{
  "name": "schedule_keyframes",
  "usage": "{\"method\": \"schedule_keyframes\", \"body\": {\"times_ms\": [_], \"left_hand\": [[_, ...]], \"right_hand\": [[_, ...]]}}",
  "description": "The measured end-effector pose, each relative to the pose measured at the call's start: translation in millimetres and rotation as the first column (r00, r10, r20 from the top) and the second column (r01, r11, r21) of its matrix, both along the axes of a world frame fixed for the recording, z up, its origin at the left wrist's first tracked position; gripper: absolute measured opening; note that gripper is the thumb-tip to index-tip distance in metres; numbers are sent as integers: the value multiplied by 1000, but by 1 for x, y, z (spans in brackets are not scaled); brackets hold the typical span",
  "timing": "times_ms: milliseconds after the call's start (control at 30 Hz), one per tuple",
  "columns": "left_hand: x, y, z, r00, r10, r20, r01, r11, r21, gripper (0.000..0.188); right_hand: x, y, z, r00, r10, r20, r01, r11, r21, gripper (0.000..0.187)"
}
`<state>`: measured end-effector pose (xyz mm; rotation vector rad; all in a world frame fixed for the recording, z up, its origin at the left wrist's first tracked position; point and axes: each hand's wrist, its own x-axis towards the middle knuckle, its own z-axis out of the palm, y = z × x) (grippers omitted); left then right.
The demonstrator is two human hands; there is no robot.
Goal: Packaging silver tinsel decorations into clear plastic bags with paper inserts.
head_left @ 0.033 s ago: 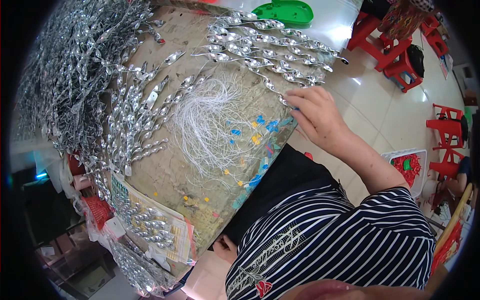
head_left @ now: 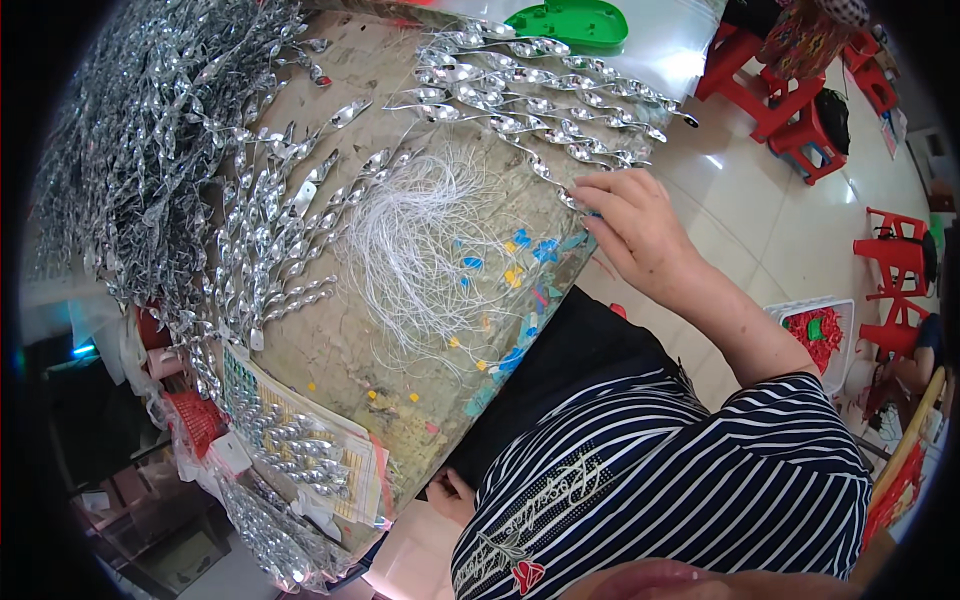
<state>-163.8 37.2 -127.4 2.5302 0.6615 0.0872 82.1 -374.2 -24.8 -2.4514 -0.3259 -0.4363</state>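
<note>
My right hand (head_left: 635,225) is at the table's right edge, thumb and fingers pinched on the near end of a shiny silver twisted strip (head_left: 540,168). That strip runs up to a group of similar silver twisted strips (head_left: 490,85) laid side by side on the table. My left hand (head_left: 452,497) is low beside my black trousers and the table edge, partly hidden; its visible fingers are loosely bent and slightly apart, with nothing seen in them. Left of my right hand, a loose tangle of thin white strings (head_left: 415,240) lies on the tabletop.
A large heap of silver strips (head_left: 150,150) covers the far left, and more lie on a paper sheet (head_left: 365,460). Blue and yellow scraps (head_left: 543,252) dot the table. A green tray (head_left: 590,35) sits at the back. Red stools (head_left: 805,140) and a white basket (head_left: 845,325) stand at right.
</note>
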Motion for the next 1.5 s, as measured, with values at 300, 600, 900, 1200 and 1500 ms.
{"method": "schedule_keyframes", "body": {"times_ms": [300,600,900,1200,1500], "left_hand": [[1,-5,-2,987,-67,148,57,996,72,9],[-3,-3,-6,968,-69,242,55,996,64,10],[0,-9,0,975,-52,214,40,997,59,10],[-6,1,-10,976,-51,210,51,999,2,10],[-5,0,-9,979,-33,203,31,999,16,9]], "right_hand": [[8,-5,-2,996,-81,39,83,995,-63,44],[17,-5,-14,991,-121,62,132,969,-208,64],[24,-8,-24,992,-118,50,127,967,-222,70],[55,-10,-29,977,-190,100,211,932,-295,81],[58,-3,-30,981,-185,51,192,939,-285,78]]}}
